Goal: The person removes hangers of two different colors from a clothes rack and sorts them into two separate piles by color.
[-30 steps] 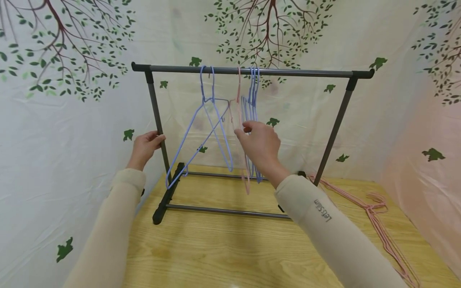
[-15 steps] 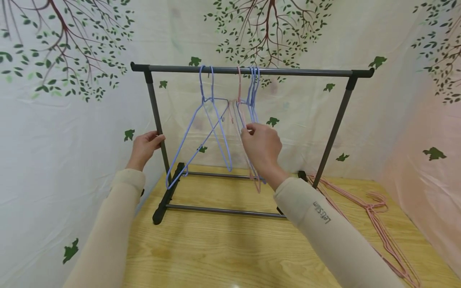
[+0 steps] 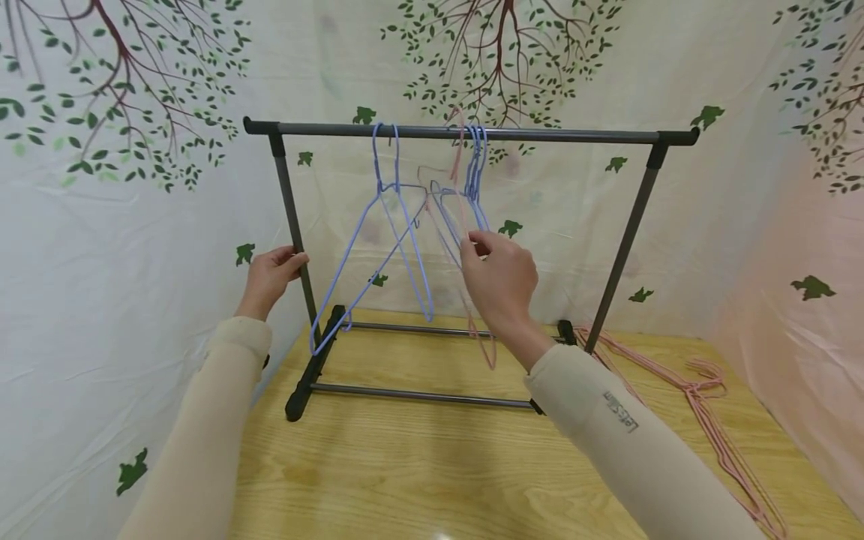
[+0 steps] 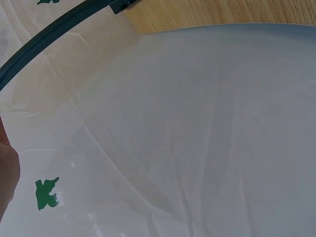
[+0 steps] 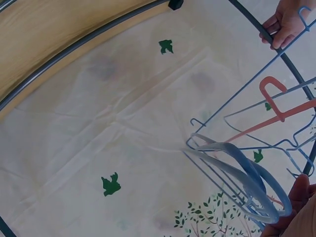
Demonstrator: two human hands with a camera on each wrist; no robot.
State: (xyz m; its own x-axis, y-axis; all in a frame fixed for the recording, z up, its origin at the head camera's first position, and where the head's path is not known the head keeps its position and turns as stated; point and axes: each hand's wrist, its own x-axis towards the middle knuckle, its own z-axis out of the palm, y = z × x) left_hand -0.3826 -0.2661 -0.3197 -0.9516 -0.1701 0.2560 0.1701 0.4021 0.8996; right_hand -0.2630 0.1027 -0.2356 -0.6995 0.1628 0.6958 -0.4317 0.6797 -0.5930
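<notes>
My left hand (image 3: 272, 275) grips the left post (image 3: 292, 202) of a dark clothes rack; in the right wrist view the left hand (image 5: 288, 20) shows at the top right. My right hand (image 3: 502, 281) pinches a pink hanger (image 3: 490, 352) by its side. The hook of that hanger stands a little above the top rail (image 3: 567, 136). Several blue hangers (image 3: 478, 172) hang close together just behind and beside the right hand, which partly hides them. Further left, two blue hangers (image 3: 406, 246) hang on the rail. In the left wrist view only an edge of the left hand (image 4: 7, 173) shows.
Several pink hangers (image 3: 702, 394) lie in a heap on the wooden tabletop (image 3: 405, 472) at the right. The rack's lower bars (image 3: 425, 395) run across the tabletop. A patterned cloth backdrop (image 3: 574, 247) stands close behind the rack.
My right hand has moved slightly right, taking hold of the pink hanger and lifting its hook from the rail. Blue hangers beside it have swung. The left hand has stayed on the post.
</notes>
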